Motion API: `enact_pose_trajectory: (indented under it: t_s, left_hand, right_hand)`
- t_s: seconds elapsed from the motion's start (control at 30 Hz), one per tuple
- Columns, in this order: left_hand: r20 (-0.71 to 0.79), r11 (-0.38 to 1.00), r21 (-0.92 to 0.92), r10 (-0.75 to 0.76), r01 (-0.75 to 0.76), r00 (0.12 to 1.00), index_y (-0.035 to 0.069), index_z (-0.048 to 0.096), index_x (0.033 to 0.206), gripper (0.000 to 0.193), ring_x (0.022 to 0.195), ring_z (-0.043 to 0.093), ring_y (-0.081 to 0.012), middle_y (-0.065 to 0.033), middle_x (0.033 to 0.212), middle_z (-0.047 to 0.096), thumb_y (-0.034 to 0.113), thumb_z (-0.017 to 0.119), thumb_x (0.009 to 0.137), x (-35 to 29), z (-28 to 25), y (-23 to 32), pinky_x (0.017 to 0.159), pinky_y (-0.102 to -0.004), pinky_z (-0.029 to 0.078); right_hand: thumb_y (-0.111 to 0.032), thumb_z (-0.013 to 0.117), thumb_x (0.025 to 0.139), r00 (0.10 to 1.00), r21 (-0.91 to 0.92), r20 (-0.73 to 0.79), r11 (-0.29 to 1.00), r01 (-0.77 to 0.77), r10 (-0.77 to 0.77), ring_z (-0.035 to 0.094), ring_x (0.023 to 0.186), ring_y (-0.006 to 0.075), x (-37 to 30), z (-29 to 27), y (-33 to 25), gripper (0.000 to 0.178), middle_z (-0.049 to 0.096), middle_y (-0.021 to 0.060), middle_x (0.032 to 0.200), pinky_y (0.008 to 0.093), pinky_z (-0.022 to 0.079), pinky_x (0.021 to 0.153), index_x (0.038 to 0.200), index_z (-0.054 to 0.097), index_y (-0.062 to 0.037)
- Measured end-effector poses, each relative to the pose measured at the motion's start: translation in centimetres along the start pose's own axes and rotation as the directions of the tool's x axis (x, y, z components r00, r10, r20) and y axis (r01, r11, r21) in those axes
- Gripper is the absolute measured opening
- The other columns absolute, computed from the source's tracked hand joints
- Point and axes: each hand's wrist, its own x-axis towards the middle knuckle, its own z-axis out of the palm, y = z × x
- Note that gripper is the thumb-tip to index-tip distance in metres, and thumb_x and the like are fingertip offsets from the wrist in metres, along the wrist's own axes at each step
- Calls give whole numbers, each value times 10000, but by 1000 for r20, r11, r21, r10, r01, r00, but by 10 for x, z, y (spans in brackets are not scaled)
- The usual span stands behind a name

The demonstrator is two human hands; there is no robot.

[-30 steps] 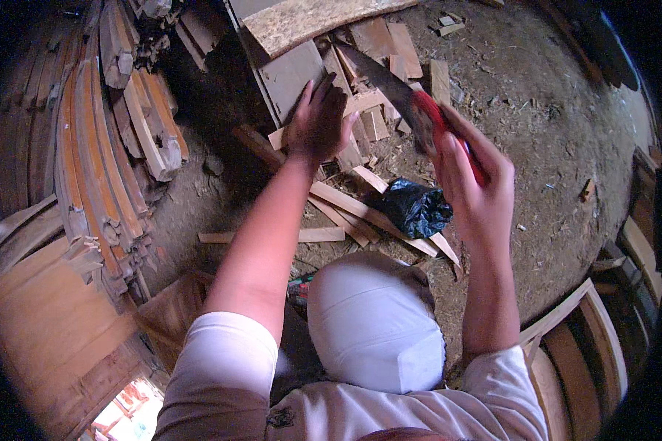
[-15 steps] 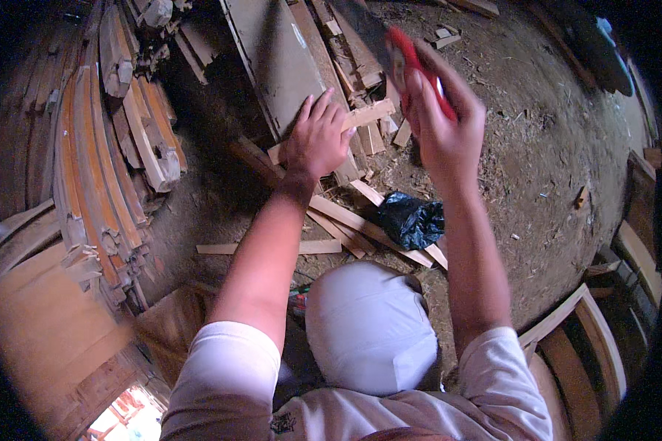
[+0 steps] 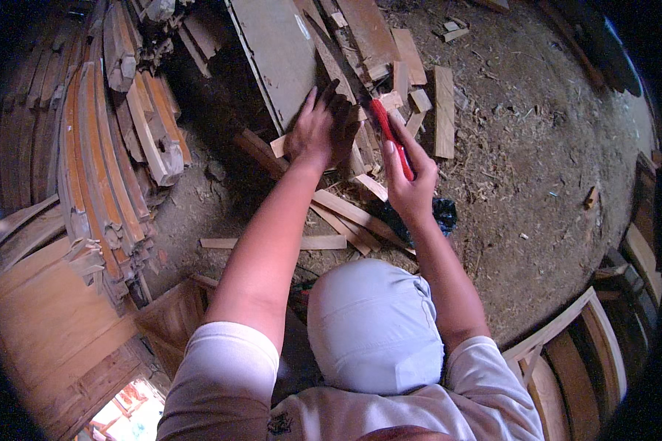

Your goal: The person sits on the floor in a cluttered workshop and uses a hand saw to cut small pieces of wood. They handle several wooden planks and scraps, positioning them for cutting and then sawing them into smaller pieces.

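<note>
My left hand (image 3: 321, 126) lies over a narrow pale wooden strip (image 3: 279, 146), fingers stretched out and pressing it down. Beneath the strip is a long greyish board (image 3: 279, 55). My right hand (image 3: 412, 173) is closed around the red handle of a handsaw (image 3: 381, 117). The dark saw blade runs away from me to the upper left, just right of my left fingers. The blade is beside or across the strip near its right part; exact contact cannot be made out.
Curved wooden pieces (image 3: 88, 162) are stacked on the left. Loose slats (image 3: 353, 217) and offcuts (image 3: 443, 110) lie around the board. A black plastic bag (image 3: 444, 215) sits partly behind my right wrist. Wooden frames (image 3: 559, 331) stand at lower right. Shavings cover the dirt floor.
My right hand has come down and left with the saw, bringing the blade close to the strip. My left hand stays on the strip. The plastic bag is now partly covered by my right arm.
</note>
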Motion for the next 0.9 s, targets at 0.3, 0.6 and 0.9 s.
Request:
enact_pose_trajectory:
  t_s: [0.3,0.6,0.9]
  left_hand:
    - [141,721,682,36,-123,989,101,647,1365,477,1516,293,-184,-51,1552,489,101,482,917,2,23,-24,1305,-407,106]
    - [8,839,525,164,-143,986,-5,721,1196,395,1482,362,-232,-153,1440,584,150,456,948,3,37,-40,1293,-400,131]
    - [108,901,411,100,-136,989,-79,691,1147,372,1442,410,-368,-237,1456,537,94,456,916,5,8,-13,1269,-440,213]
  right_hand:
    - [-79,612,1000,1000,-13,9,1000,-14,14,599,784,71,-12,-3,17,451,747,60,1072,248,511,751,1449,572,-68]
    - [-69,601,994,996,-25,46,997,-69,70,668,1102,146,-24,-13,10,463,695,150,1305,295,507,956,1455,559,-56]
    - [-85,604,994,982,-74,62,982,-172,177,674,1084,148,-51,-30,-2,465,715,148,1258,295,506,947,1456,557,-52]
